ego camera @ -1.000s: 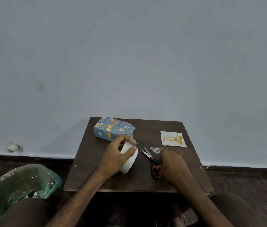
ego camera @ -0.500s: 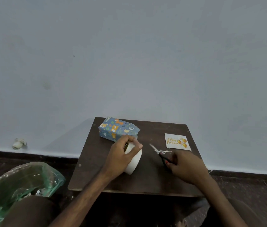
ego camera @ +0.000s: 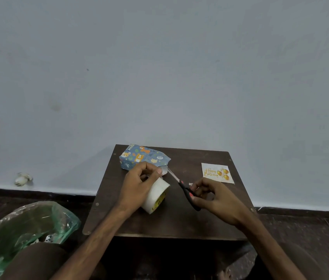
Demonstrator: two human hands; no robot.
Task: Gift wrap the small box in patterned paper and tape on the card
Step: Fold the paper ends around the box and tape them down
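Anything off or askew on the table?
The blue animal-print wrapped box sits skewed at the dark wooden table's far left corner; its right end is unsealed, paper jutting out in a loose point. Nothing looks spilled or damaged. Left hand grips the white tape roll, right hand the red-and-black scissors.

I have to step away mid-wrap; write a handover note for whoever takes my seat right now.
Left hand grips the tape roll.
Right hand holds the scissors, blades aimed at the left fingertips.
Wrapped box lies far left on the table; its right end looks unsealed.
Birthday card lies loose, far right.
Left to do: cut tape, close that end, tape on the card.
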